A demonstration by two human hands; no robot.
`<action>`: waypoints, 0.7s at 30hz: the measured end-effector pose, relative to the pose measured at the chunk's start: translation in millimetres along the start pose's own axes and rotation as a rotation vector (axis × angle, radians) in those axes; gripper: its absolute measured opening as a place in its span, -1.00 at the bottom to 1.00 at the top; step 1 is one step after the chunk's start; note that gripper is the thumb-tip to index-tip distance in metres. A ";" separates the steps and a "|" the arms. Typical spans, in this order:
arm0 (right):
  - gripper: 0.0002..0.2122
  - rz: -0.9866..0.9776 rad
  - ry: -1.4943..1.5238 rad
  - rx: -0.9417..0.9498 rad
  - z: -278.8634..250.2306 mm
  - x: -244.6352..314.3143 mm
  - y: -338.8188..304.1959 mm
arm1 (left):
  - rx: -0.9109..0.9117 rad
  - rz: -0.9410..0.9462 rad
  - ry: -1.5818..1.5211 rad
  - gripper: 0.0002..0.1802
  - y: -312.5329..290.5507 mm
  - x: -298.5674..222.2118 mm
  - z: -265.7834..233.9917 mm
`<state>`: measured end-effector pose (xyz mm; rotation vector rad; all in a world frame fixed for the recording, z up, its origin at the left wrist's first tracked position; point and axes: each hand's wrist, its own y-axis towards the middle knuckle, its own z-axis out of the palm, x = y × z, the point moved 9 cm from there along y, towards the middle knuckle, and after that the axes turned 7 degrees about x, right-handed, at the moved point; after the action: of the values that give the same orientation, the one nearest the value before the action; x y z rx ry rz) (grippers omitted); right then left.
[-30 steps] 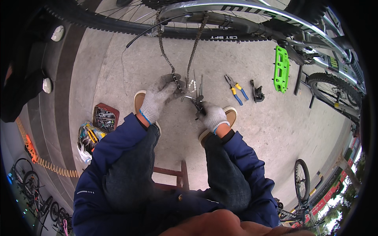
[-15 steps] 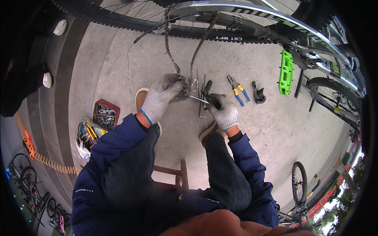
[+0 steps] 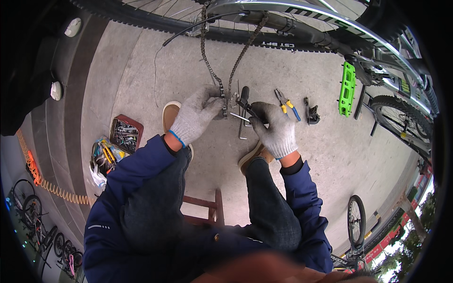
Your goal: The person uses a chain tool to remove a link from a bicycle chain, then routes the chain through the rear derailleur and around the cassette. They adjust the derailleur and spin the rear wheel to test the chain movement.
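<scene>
A dark bicycle chain [image 3: 204, 52] hangs in a loop from the bicycle above. My left hand [image 3: 196, 113], in a grey-white work glove, is closed on the chain near one end, and a few links show beside its fingertips. My right hand [image 3: 273, 127], gloved alike, is closed around a black-handled tool [image 3: 244, 95]. A thin silver rod on the tool points toward the chain, with a gap between them. The fingers partly hide the tool's body. Behind it on the floor lie a hex key [image 3: 242, 137] and a short piece of chain [image 3: 234, 99].
Pliers [image 3: 288, 104] with yellow-blue handles and a black derailleur [image 3: 312, 112] lie right of my right hand. A green pedal [image 3: 347, 89] juts from the bicycle [image 3: 330, 37]. At left are a red box [image 3: 127, 133] of small parts and a bag [image 3: 104, 155]. A stool [image 3: 218, 207] is beneath me.
My right hand has shifted right and turned, taking the tool a little away from the chain. The left hand keeps its grip on the chain and has hardly moved.
</scene>
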<state>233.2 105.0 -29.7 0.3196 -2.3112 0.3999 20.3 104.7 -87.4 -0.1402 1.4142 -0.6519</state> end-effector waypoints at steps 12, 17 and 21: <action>-0.73 -0.103 -0.299 0.293 20.5 20.8 20.2 | 0.005 -0.065 0.004 -0.65 -0.9 6.0 5.6; -0.72 -0.100 -0.286 0.307 23.2 21.6 18.7 | 0.027 -0.088 0.097 -0.62 0.6 13.3 4.5; -0.71 -0.073 -0.279 0.335 29.1 17.9 17.1 | 0.018 -0.002 0.246 -0.65 1.6 8.6 5.5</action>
<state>196.4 107.9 -39.4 0.6586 -2.4888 0.7481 26.2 100.2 -94.6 -0.0481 1.6444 -0.7007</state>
